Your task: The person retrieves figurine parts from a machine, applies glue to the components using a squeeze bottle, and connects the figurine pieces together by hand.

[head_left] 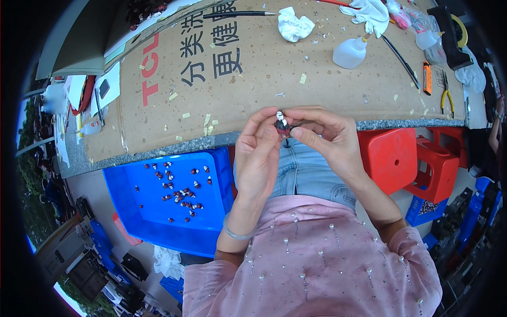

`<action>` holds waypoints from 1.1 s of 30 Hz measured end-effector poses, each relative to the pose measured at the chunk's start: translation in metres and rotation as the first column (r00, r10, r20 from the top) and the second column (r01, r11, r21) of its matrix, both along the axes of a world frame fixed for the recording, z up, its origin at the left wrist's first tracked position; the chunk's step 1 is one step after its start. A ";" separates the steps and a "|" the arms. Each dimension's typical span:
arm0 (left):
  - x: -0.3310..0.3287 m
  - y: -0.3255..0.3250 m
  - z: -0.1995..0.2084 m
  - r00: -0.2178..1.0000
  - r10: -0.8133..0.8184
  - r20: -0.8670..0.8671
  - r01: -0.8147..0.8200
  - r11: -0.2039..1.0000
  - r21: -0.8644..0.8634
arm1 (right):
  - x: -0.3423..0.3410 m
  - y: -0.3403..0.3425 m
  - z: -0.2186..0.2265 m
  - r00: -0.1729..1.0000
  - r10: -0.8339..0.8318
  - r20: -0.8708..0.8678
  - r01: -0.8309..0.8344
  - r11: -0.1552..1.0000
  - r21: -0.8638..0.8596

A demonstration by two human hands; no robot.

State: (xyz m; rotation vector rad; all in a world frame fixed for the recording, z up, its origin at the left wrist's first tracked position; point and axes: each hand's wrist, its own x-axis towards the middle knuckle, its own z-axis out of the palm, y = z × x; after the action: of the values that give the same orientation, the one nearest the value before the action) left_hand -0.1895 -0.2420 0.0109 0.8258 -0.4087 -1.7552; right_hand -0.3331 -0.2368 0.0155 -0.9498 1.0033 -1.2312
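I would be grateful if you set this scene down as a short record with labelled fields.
Held item: small figurine, dark red, black and white
Left hand: fingers and thumb gripping the figurine
Right hand: fingers and thumb also on it
Work surface: table covered with a cardboard sheet
On cardboard: crumpled white tissue, translucent white bottle, yellow-handled pliers
Person's left: blue bin with scattered small red-brown and white pieces
Person's right: red stools
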 end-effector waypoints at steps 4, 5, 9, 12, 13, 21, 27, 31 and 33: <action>-0.001 0.001 0.008 0.999 -0.035 -0.030 0.036 0.999 0.031 | -0.006 -0.003 0.000 1.000 -0.021 0.008 0.021 1.000 -0.019; 0.002 0.000 0.007 0.997 -0.080 -0.001 0.080 0.997 -0.013 | -0.008 -0.004 0.002 1.000 -0.012 0.017 0.012 1.000 -0.013; 0.009 -0.004 0.006 0.980 -0.166 0.113 0.173 0.983 -0.054 | -0.017 -0.008 0.007 0.990 0.064 0.124 -0.082 0.987 0.138; 0.011 -0.005 0.006 0.953 -0.187 0.237 0.214 0.973 -0.093 | -0.024 -0.011 0.012 0.988 0.151 -0.015 -0.141 0.951 0.276; 0.011 -0.005 0.007 0.953 -0.188 0.237 0.215 0.972 -0.093 | -0.026 -0.011 0.011 0.989 0.149 -0.015 -0.139 0.951 0.276; 0.013 -0.001 -0.001 0.753 -0.182 0.632 0.412 0.880 -0.237 | -0.041 -0.020 0.012 0.936 0.351 -0.018 -0.326 0.886 0.330; 0.018 0.002 -0.002 0.703 -0.151 0.695 0.464 0.838 -0.287 | -0.043 -0.024 0.018 0.900 0.414 0.136 -0.426 0.773 0.470; 0.016 -0.003 -0.003 0.641 -0.159 0.751 0.514 0.815 -0.266 | -0.046 -0.026 0.011 0.891 0.440 0.111 -0.437 0.767 0.469; 0.017 -0.003 0.001 0.633 -0.111 0.766 0.522 0.792 -0.316 | -0.047 -0.026 0.017 0.873 0.477 0.107 -0.469 0.756 0.456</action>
State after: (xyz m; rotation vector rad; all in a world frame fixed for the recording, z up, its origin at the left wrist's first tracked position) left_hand -0.1727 -0.2450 0.0122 1.0581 -1.6001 -1.4404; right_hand -0.3796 -0.2627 0.0330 -0.7581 0.9364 -0.5127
